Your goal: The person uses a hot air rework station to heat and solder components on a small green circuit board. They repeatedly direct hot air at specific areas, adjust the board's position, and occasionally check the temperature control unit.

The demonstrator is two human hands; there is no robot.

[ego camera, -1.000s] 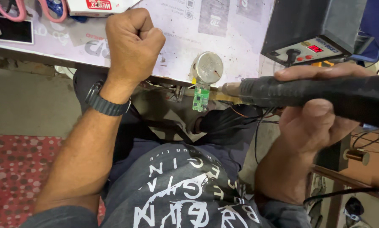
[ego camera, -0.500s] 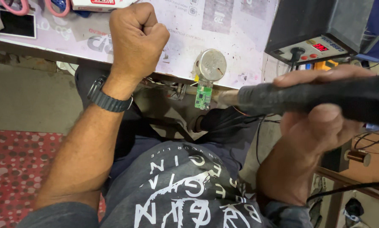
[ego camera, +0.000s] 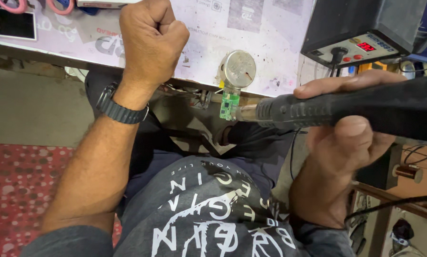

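Right hand [ego camera: 346,143] grips a hot-air wand [ego camera: 327,109] aimed at a small green circuit board [ego camera: 229,105].
Left hand [ego camera: 149,43], clenched, above the board; lingering heat could scorch it.

Black heat gun [ego camera: 346,107] is showing a silver nozzle; board [ego camera: 229,103] is showing green. Round silver holder [ego camera: 238,69], black watch [ego camera: 120,110], black station [ego camera: 366,28] glowing red on its display. Shirt [ego camera: 208,214] grey with white lettering; rug [ego camera: 18,190] red with pale dots.
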